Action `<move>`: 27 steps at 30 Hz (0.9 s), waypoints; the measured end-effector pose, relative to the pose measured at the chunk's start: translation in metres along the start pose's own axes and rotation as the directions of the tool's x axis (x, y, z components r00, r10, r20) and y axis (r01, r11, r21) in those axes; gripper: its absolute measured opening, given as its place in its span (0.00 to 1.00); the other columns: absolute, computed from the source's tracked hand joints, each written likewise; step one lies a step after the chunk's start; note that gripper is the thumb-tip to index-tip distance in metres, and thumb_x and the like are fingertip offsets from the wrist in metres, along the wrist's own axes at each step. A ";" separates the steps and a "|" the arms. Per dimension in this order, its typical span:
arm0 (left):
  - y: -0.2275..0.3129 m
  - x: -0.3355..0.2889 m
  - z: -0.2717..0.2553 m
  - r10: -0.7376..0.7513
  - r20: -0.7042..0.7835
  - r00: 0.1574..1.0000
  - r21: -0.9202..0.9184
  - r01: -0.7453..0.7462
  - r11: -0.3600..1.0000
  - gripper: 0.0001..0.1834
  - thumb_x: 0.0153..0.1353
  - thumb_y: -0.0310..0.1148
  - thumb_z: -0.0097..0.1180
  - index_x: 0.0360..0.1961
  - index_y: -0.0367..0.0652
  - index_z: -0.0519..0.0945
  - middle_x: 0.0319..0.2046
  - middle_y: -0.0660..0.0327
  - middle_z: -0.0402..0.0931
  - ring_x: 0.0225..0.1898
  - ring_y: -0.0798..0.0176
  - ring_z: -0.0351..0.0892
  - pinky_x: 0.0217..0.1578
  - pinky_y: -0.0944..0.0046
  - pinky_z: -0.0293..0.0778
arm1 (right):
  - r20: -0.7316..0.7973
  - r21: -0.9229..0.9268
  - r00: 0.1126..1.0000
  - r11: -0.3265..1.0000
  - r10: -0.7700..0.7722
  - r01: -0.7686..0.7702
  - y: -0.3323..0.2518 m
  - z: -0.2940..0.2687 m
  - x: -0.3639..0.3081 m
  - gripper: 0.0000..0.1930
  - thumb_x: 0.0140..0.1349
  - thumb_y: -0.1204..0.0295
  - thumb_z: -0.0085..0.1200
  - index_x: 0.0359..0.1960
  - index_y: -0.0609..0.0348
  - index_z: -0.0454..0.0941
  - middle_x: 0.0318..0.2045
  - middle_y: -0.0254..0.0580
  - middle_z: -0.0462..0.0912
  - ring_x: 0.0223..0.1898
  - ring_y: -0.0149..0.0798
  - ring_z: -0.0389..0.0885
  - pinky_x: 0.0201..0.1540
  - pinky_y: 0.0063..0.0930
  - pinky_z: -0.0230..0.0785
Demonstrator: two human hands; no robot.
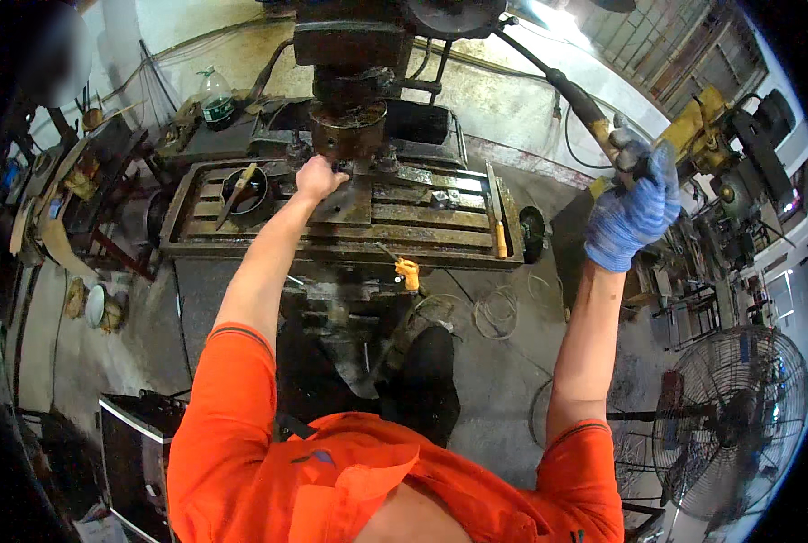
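rusty steel everywhere on this old mill. left hand [318, 176] is bare, fingers curled shut on smth small right under the spindle head [348, 127], near the back edge of the slotted machine table [331, 237] – can't tell what exactly it's pinching. right hand [635, 213] has a blue knit glove on and is clamped round the end of the long feed lever [578, 101], up high & well off the right side of the table. hands are far apart. on the table: a dark bowl [243, 190] w/ a brush at the left end, a yellow-handled file [497, 217] toward the right edge. pedestal fan [730, 421] stands on the floor, lower right.
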State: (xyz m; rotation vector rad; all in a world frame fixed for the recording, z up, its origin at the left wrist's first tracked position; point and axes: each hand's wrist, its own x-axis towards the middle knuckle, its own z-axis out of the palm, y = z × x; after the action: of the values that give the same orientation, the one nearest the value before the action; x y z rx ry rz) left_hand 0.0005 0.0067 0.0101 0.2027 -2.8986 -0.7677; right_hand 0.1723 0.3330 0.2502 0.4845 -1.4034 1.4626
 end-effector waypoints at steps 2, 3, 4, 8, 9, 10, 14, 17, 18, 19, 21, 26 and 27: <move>0.009 -0.004 0.000 0.015 -0.040 0.999 0.067 -0.012 0.998 0.24 0.37 0.45 0.65 0.33 0.40 0.78 0.31 0.52 0.77 0.36 0.49 0.76 0.37 0.56 0.72 | 0.000 -0.084 0.998 0.994 -0.065 0.065 0.001 -0.002 0.000 0.13 0.58 0.66 0.44 0.27 0.64 0.74 0.26 0.43 0.78 0.31 0.36 0.76 0.41 0.31 0.66; 0.009 -0.006 0.000 0.022 -0.060 0.998 0.101 -0.016 0.995 0.23 0.37 0.45 0.65 0.32 0.40 0.78 0.30 0.52 0.78 0.35 0.50 0.77 0.36 0.56 0.72 | 0.003 -0.125 0.995 0.987 -0.097 0.097 0.000 -0.001 0.000 0.12 0.58 0.66 0.44 0.27 0.64 0.74 0.25 0.43 0.77 0.31 0.36 0.76 0.41 0.31 0.66; 0.009 -0.009 0.000 0.025 -0.077 0.997 0.100 -0.018 0.995 0.22 0.36 0.44 0.65 0.30 0.40 0.79 0.29 0.52 0.78 0.35 0.50 0.77 0.36 0.56 0.73 | -0.012 -0.129 0.999 0.991 -0.040 0.038 -0.005 0.000 -0.001 0.12 0.58 0.67 0.43 0.27 0.64 0.74 0.25 0.43 0.78 0.31 0.36 0.76 0.42 0.31 0.66; 0.009 -0.012 -0.005 0.050 -0.127 0.991 0.092 -0.038 0.995 0.20 0.36 0.43 0.66 0.28 0.40 0.79 0.28 0.53 0.78 0.33 0.50 0.77 0.34 0.56 0.73 | 0.035 -0.013 0.998 0.998 -0.054 0.055 0.002 -0.002 -0.005 0.11 0.59 0.70 0.42 0.29 0.65 0.74 0.26 0.44 0.78 0.33 0.37 0.77 0.43 0.30 0.67; 0.009 -0.014 -0.006 0.057 -0.122 0.991 0.088 -0.047 0.995 0.20 0.36 0.43 0.66 0.29 0.40 0.79 0.28 0.53 0.78 0.33 0.50 0.77 0.34 0.56 0.73 | 0.026 0.056 0.999 0.998 -0.044 0.042 0.004 -0.001 -0.009 0.11 0.60 0.70 0.41 0.29 0.65 0.73 0.26 0.43 0.78 0.33 0.37 0.77 0.43 0.30 0.68; 0.009 -0.016 -0.009 0.063 -0.117 0.991 0.084 -0.053 0.995 0.20 0.37 0.43 0.66 0.29 0.40 0.79 0.27 0.53 0.78 0.33 0.50 0.77 0.34 0.56 0.73 | 0.019 0.128 0.999 0.991 -0.032 0.029 0.006 0.000 -0.013 0.10 0.60 0.71 0.41 0.29 0.66 0.73 0.26 0.43 0.78 0.33 0.37 0.77 0.42 0.30 0.68; -0.020 -0.010 -0.012 0.127 -0.102 0.987 0.170 -0.108 0.979 0.19 0.44 0.37 0.60 0.39 0.43 0.77 0.26 0.52 0.77 0.31 0.48 0.76 0.33 0.53 0.72 | 0.052 0.022 0.997 0.998 -0.059 0.058 0.012 -0.007 -0.019 0.04 0.55 0.78 0.45 0.31 0.64 0.72 0.28 0.44 0.77 0.34 0.39 0.76 0.40 0.29 0.69; -0.034 -0.058 -0.063 0.209 -0.245 0.947 0.008 -0.214 0.977 0.20 0.48 0.32 0.52 0.45 0.49 0.74 0.28 0.51 0.76 0.34 0.47 0.75 0.34 0.52 0.72 | 0.128 -0.203 0.976 0.958 -0.177 0.200 0.016 -0.015 -0.019 0.08 0.48 0.83 0.47 0.32 0.63 0.72 0.30 0.45 0.78 0.33 0.38 0.76 0.40 0.27 0.68; -0.045 -0.074 -0.079 0.166 -0.246 0.955 -0.019 -0.176 0.984 0.21 0.48 0.31 0.50 0.48 0.52 0.73 0.31 0.51 0.76 0.35 0.47 0.75 0.34 0.52 0.71 | 0.109 -0.223 0.981 0.957 -0.163 0.184 0.014 -0.013 -0.019 0.06 0.49 0.80 0.47 0.31 0.63 0.73 0.29 0.45 0.78 0.33 0.37 0.76 0.40 0.28 0.67; -0.060 -0.088 -0.095 0.124 -0.248 0.961 -0.045 -0.139 0.989 0.23 0.49 0.30 0.48 0.50 0.55 0.71 0.34 0.51 0.75 0.37 0.47 0.74 0.34 0.52 0.71 | 0.031 -0.153 0.993 0.981 -0.117 0.121 0.011 -0.009 -0.019 0.08 0.53 0.72 0.46 0.28 0.64 0.74 0.28 0.45 0.79 0.33 0.36 0.75 0.41 0.28 0.66; -0.096 -0.113 -0.117 0.207 -0.400 0.893 0.114 -0.175 0.978 0.28 0.48 0.32 0.51 0.54 0.56 0.67 0.38 0.51 0.73 0.36 0.48 0.74 0.36 0.52 0.70 | -0.052 -0.110 0.997 0.992 -0.062 0.056 0.008 -0.001 -0.022 0.15 0.57 0.63 0.45 0.26 0.65 0.76 0.28 0.45 0.79 0.33 0.34 0.75 0.42 0.27 0.64; -0.144 -0.124 -0.123 0.253 -0.166 0.953 0.414 -0.166 0.895 0.31 0.47 0.34 0.55 0.55 0.50 0.63 0.32 0.51 0.75 0.33 0.49 0.75 0.38 0.52 0.67 | 0.033 -0.017 0.997 0.997 -0.075 0.076 0.007 -0.002 -0.012 0.16 0.58 0.62 0.45 0.26 0.65 0.76 0.28 0.44 0.79 0.32 0.33 0.75 0.41 0.27 0.64; -0.148 -0.120 -0.121 0.255 -0.098 0.962 0.437 -0.188 0.880 0.30 0.47 0.33 0.55 0.55 0.48 0.64 0.31 0.51 0.75 0.33 0.49 0.75 0.38 0.52 0.67 | 0.059 0.011 0.996 0.997 -0.074 0.073 0.005 -0.003 -0.011 0.16 0.58 0.62 0.45 0.25 0.65 0.76 0.27 0.44 0.79 0.32 0.33 0.75 0.41 0.27 0.63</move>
State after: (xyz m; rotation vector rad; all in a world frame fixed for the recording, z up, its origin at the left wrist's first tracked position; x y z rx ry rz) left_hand 0.1527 -0.1597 0.0287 -0.0316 -2.8314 -0.0703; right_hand 0.1732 0.3324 0.2380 0.5833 -1.4116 1.4060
